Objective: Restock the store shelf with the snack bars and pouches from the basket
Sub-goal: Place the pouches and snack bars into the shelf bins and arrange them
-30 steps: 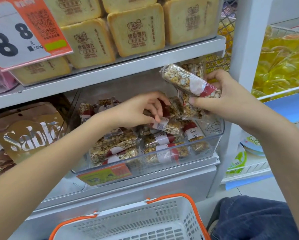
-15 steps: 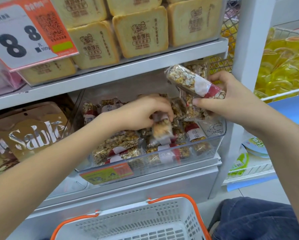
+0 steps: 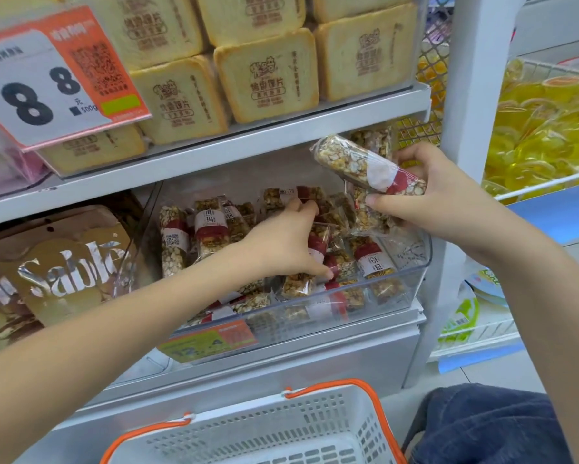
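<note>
A clear plastic bin (image 3: 412, 283) on the lower shelf holds several nut snack bars in clear wrappers with red-and-white labels. My left hand (image 3: 281, 242) reaches into the bin and grips one bar (image 3: 318, 242) among the pile, thumb low and fingers at the top. My right hand (image 3: 429, 199) hovers over the bin's right end and holds a bundle of bars (image 3: 365, 165), the top one tilted down to the right. The white basket (image 3: 258, 433) with orange handles sits below, at the bottom edge; its inside is mostly out of view.
Toast-shaped yellow packs (image 3: 268, 78) fill the shelf above, with a big "88" price sign (image 3: 47, 85) at left. Brown "Sable" packs (image 3: 57, 262) stand left of the bin. A white upright post (image 3: 465, 95) and wire racks of yellow sweets (image 3: 542, 128) lie to the right. My knee (image 3: 489, 426) is at bottom right.
My left hand took a bar, turned it upright and has pushed it deeper into the bin. My right hand kept its bundle, almost still.
</note>
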### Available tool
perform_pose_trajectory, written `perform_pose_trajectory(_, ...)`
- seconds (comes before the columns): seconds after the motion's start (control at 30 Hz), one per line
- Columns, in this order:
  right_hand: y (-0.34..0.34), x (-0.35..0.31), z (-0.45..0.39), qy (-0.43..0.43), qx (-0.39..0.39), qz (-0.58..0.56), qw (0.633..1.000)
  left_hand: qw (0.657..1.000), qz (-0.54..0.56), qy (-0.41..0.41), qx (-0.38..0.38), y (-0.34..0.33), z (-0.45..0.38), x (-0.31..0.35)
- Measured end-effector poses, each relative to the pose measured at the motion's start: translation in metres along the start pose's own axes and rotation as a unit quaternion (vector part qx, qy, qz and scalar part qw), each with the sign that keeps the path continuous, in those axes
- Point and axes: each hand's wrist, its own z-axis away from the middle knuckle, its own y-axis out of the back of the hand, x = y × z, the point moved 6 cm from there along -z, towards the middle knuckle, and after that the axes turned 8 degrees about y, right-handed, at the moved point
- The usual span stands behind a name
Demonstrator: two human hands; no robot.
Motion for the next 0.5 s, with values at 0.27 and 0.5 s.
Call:
perform_pose_trajectory(0.27,0.001,0.003,0.0,0.003,0.002,-0.014,1.0,0.988,0.114,-0.108,-0.012,0.011,-0.001,0.011)
perform_pose_trajectory(0.5,0.001,0.002,0.0,0.002,-0.002,-0.012,1.0,0.988,0.036,-0.147,-0.02,-0.012,-0.019,-0.01)
